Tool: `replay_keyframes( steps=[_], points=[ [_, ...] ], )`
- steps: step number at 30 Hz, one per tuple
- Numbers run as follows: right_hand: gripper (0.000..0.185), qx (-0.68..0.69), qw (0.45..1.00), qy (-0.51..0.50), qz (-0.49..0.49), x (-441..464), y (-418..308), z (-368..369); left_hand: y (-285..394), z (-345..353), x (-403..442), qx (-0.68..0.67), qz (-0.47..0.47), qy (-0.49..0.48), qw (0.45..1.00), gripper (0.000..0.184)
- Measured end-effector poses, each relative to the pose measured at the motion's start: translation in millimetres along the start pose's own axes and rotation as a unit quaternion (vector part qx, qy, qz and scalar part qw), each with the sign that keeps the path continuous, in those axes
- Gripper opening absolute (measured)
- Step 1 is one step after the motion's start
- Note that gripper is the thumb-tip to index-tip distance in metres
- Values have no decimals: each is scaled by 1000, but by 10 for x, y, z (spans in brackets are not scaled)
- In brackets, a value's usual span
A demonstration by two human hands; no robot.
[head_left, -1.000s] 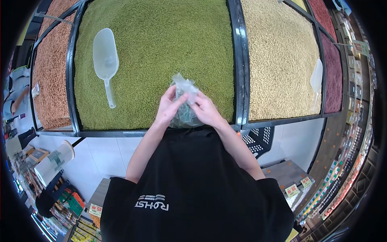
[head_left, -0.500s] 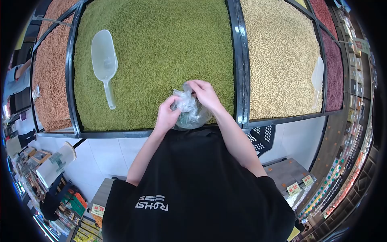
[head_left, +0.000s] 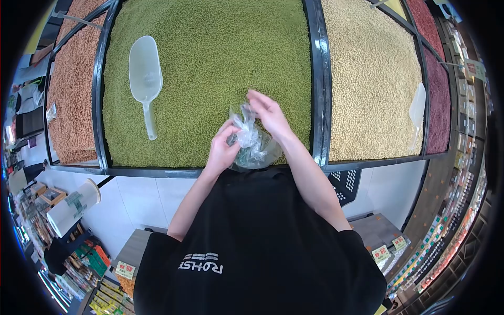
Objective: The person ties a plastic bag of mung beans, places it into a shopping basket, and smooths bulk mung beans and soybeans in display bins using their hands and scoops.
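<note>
A clear plastic bag sits at the front edge of a bin of small green beans, close against the black shirt. Its neck is bunched and twisted, and a loose end sticks up. My left hand is closed on the bunched neck, thumb and fingers pinching it. Just above and to the right, my right hand has its fingers stretched out and apart, beside the loose end of the bag. Whether its lower fingers touch the plastic is hard to see. The bag's contents are mostly hidden by folds and glare.
A translucent scoop lies on the green beans at left. Black dividers separate bins of pale yellow beans, reddish-brown ones and dark red ones. Another scoop rests at right. A plastic bag roll hangs lower left.
My right hand has moved up off the bunched neck and its fingers have opened out. My left hand keeps its pinch. The whole view has shifted slightly.
</note>
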State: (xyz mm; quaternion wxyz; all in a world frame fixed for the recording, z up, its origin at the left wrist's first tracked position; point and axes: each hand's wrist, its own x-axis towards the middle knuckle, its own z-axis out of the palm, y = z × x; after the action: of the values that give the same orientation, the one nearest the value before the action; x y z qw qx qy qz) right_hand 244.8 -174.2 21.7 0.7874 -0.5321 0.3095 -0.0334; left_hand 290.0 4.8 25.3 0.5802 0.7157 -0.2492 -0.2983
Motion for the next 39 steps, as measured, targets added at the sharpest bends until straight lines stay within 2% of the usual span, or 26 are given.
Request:
replay_keyframes(
  steps=[1, 5, 8, 10, 12, 13, 14, 16, 21, 23, 25, 26, 28, 31, 34, 35, 37, 39],
  points=[
    [50, -86, 996, -21, -32, -35, 20, -1, -12, 3, 0, 19, 0, 5, 1000, 18],
    [56, -135, 991, -15, -6, -145, 69, 43, -25, 12, 9, 21, 19, 7, 1000, 19],
    [60, -60, 998, 20, -6, -136, 115, 33, 67, -6, 13, -4, 36, -1, 999, 19],
    [59, -61, 998, 14, -7, -113, 104, -3, -9, -1, -2, -17, 31, 1, 999, 18],
    [57, 2, 1000, 12, 5, -118, 51, -33, -81, 18, 2, -207, -25, 11, 978, 18],
    [57, 0, 1000, 12, 3, -133, 9, -35, -118, 22, 7, -232, -20, 19, 972, 21],
    [54, 41, 999, 13, 19, -153, -30, -27, -155, -4, -4, -232, -19, 20, 972, 21],
    [52, 83, 996, 11, 33, -171, -51, -11, -69, -60, -5, -264, -103, -6, 959, 24],
    [42, 200, 979, 26, 33, -135, 59, -31, 148, -54, 43, -265, -148, 16, 953, 24],
    [41, 185, 981, 28, 44, -88, 186, -110, 96, -50, 57, -288, -148, 15, 946, 24],
    [39, 170, 983, 32, 53, -120, 99, -83, 41, -37, 73, -362, -164, 30, 917, 25],
    [38, 118, 989, 66, 54, -154, 66, -66, 12, -45, 71, -361, -164, 28, 918, 25],
    [37, 66, 991, 101, 55, -214, -46, 7, 82, -68, 68, -407, -175, 31, 896, 41],
    [36, 58, 988, 139, 37, -226, -70, 37, 109, -73, 76, -430, -162, 35, 888, 46],
    [42, 113, 983, 130, 63, -196, -11, 15, 75, -37, 88, -404, -179, 54, 896, 37],
    [47, 140, 985, 82, 50, -206, 13, 18, 45, -37, 83, -404, -178, 53, 896, 37],
    [59, 191, 981, 11, 28, -216, -27, 30, 13, -48, 71, -369, -196, 56, 907, 43],
    [57, 206, 978, 3, 19, -238, -104, 53, 31, -43, 66, -374, -195, 60, 905, 50]
  ],
)
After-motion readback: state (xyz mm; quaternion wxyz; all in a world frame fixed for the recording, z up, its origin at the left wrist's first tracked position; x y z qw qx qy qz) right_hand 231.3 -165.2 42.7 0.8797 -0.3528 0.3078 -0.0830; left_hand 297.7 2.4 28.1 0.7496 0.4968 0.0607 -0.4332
